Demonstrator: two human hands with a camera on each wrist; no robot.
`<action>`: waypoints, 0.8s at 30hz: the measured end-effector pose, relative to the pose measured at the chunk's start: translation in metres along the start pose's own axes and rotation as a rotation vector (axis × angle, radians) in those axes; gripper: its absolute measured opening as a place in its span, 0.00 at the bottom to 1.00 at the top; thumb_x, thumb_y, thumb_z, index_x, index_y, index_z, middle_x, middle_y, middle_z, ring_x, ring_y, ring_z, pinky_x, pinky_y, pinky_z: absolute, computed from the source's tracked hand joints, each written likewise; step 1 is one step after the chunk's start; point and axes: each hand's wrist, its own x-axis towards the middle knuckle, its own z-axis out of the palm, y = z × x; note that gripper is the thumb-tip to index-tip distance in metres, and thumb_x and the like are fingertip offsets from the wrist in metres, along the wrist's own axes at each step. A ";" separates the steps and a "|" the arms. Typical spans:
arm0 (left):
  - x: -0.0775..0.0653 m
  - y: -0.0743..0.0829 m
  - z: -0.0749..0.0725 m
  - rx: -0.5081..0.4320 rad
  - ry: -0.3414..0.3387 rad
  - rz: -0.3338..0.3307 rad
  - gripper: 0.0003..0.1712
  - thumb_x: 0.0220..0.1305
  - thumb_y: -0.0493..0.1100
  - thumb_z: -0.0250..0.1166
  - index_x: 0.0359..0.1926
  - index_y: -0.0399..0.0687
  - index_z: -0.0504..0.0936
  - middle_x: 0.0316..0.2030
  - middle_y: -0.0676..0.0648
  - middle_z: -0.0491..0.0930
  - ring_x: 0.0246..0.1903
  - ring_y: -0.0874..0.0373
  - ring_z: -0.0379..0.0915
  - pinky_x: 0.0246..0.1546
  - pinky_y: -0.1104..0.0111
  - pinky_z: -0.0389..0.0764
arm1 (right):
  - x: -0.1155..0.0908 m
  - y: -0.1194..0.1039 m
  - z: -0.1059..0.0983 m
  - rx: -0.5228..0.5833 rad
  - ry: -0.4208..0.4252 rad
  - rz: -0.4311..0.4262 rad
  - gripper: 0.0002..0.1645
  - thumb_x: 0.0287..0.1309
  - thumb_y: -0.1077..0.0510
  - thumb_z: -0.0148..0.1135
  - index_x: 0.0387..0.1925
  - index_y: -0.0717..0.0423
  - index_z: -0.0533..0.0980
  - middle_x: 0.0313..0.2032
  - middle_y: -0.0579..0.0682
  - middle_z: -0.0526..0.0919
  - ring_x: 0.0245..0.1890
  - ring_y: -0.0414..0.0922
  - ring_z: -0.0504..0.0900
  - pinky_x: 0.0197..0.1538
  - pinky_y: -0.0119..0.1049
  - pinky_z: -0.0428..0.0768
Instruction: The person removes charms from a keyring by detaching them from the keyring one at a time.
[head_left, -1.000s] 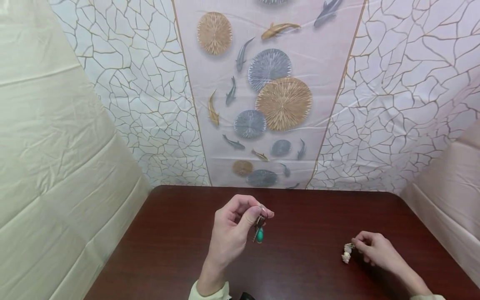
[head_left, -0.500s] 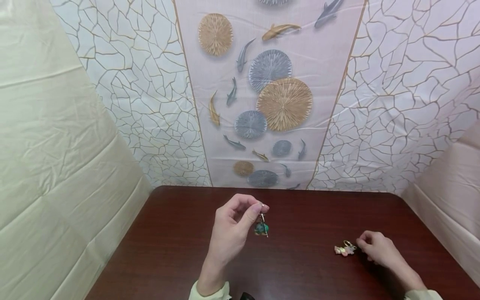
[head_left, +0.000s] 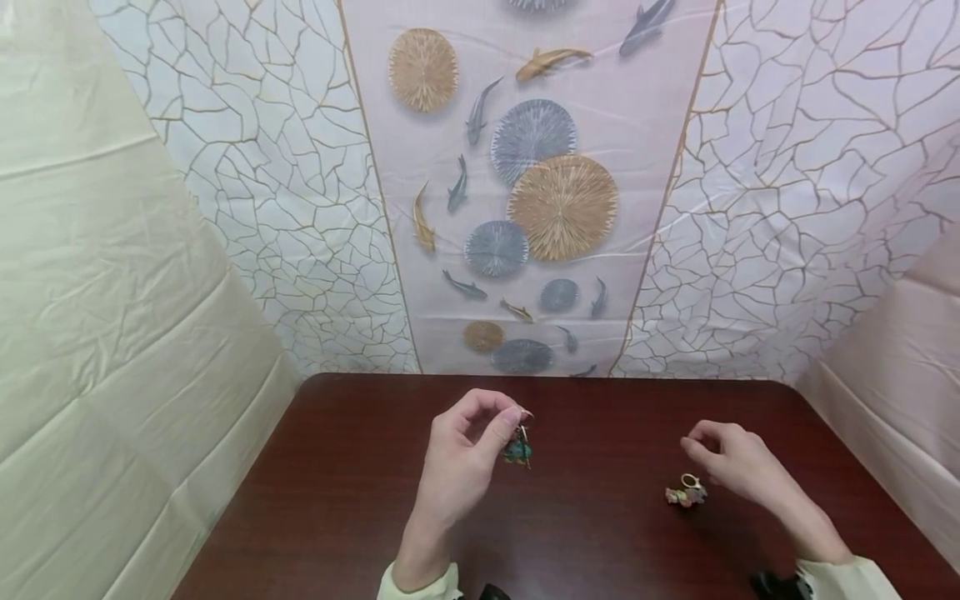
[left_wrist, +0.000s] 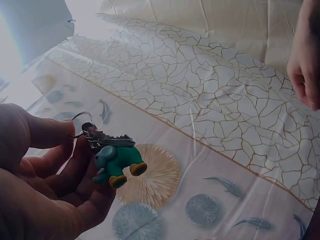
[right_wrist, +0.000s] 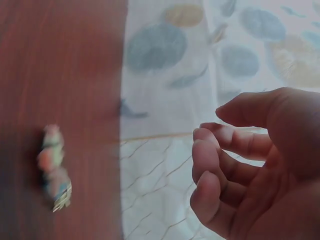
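Between thumb and forefinger, my left hand (head_left: 461, 458) pinches the metal ring (left_wrist: 82, 120) of a keychain above the table. From that ring hang a silver key (left_wrist: 112, 139) and a green elephant figure (left_wrist: 120, 162) with grey head and orange feet. My right hand (head_left: 738, 462) is raised over the right side of the table, fingers loosely curled and holding nothing. Just below and left of it, a second keychain (head_left: 684, 496) lies on the table, with a gold ring and small multicoloured charms. The right wrist view shows these charms (right_wrist: 52, 160) blurred.
The dark reddish-brown table (head_left: 337, 500) has rounded far corners. Behind it rises a patterned cloth (head_left: 558, 208) with printed fish and discs. Pale cloth (head_left: 135, 333) hangs along the left side, with more pale cloth (head_left: 892, 358) at the right.
My right hand has let go of the multicoloured keychain, which now lies on the table, and has lifted up and away. The elephant keychain has turned and swung in my nearly still left hand.
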 end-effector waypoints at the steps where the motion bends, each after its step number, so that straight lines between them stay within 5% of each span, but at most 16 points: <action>1: 0.000 0.000 0.000 0.008 -0.002 -0.001 0.06 0.66 0.38 0.65 0.38 0.39 0.80 0.36 0.35 0.83 0.29 0.61 0.78 0.32 0.69 0.84 | -0.002 -0.006 -0.002 0.001 0.007 -0.013 0.11 0.67 0.49 0.57 0.36 0.51 0.79 0.21 0.44 0.79 0.20 0.40 0.78 0.30 0.36 0.73; 7: 0.000 -0.001 0.002 0.045 -0.004 0.013 0.06 0.65 0.38 0.65 0.37 0.39 0.80 0.30 0.36 0.80 0.26 0.62 0.75 0.29 0.71 0.80 | -0.015 -0.046 -0.013 0.010 0.101 -0.094 0.10 0.67 0.46 0.58 0.35 0.45 0.79 0.22 0.41 0.79 0.18 0.35 0.78 0.31 0.32 0.72; 11: 0.000 0.000 0.003 0.032 -0.013 0.011 0.06 0.65 0.38 0.65 0.37 0.38 0.80 0.31 0.35 0.80 0.26 0.63 0.76 0.29 0.72 0.81 | -0.025 -0.070 -0.017 0.109 0.140 -0.154 0.08 0.66 0.48 0.60 0.33 0.44 0.79 0.23 0.41 0.78 0.18 0.35 0.77 0.26 0.30 0.72; 24: 0.000 -0.001 0.004 0.051 -0.045 -0.012 0.06 0.65 0.39 0.65 0.38 0.40 0.80 0.32 0.36 0.81 0.25 0.61 0.78 0.31 0.70 0.82 | -0.044 -0.135 -0.018 0.425 0.069 -0.229 0.04 0.67 0.52 0.60 0.35 0.46 0.78 0.27 0.47 0.79 0.19 0.41 0.77 0.13 0.35 0.73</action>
